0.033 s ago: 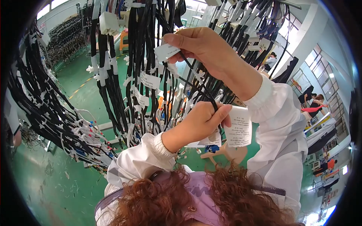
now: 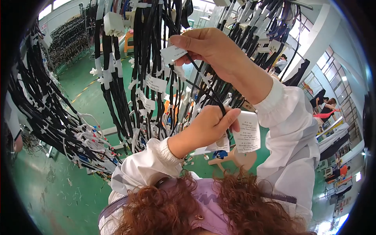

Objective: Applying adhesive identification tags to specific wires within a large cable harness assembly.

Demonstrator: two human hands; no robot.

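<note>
My right hand [image 2: 213, 49] is raised, its thumb and forefinger pinching a small white printed label [image 2: 172, 54] beside a thin black cable [image 2: 200, 85]. Lower down, my left hand [image 2: 213, 124] is closed round the same cable, thumb on top. A strip of white printed labels [image 2: 247, 133] hangs by the left fingers, and another white label piece [image 2: 219, 145] shows below that hand. What the hidden fingers do behind the strip I cannot tell. Several taped black wire bundles [image 2: 145, 51] hang just beyond both hands, some bearing white labels [image 2: 156, 84].
More black harnesses [image 2: 47, 117] with white clips hang at the left. White connector blocks [image 2: 113, 24] sit high among the bundles. A beige stool [image 2: 239, 158] stands below my hands on the green floor [image 2: 58, 196]. Other people [image 2: 327, 105] are farther off at the right.
The hanging label strip by my left hand has swung very slightly. Both hands hold their places.
</note>
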